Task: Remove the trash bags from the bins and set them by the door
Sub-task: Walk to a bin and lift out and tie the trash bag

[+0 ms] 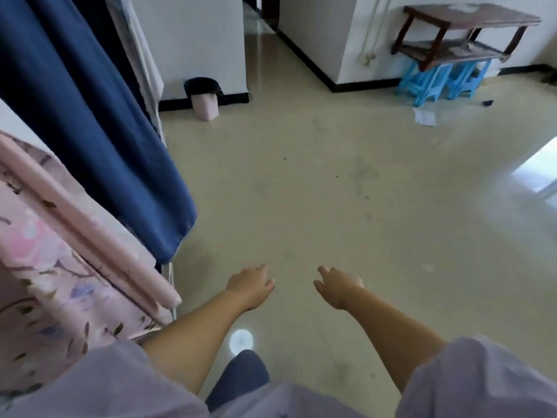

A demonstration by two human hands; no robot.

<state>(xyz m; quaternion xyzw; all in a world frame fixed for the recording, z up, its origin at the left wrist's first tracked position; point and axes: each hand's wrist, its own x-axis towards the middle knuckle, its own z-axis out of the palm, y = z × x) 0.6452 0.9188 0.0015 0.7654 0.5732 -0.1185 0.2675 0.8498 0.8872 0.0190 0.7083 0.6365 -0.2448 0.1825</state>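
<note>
Here, floor (331, 191): one wide bare stretch ahead of both hands, edged by a black skirting along the far walls.
Hanging cloths: two, a blue sheet (99, 131) and a pink flowered one (60, 267), close by the left hand's outer side.
Table (464, 34): one, dark wood, far ahead to the right.
Stools (437, 82): blue, stacked under the table; number unclear.
Bin (205, 98): one, pink, lined with a black trash bag (201, 85), far ahead of the left hand against the wall.
Left hand (251, 286): fingers relaxed, holding nothing.
Right hand (339, 286): fingers loosely spread, holding nothing.
</note>
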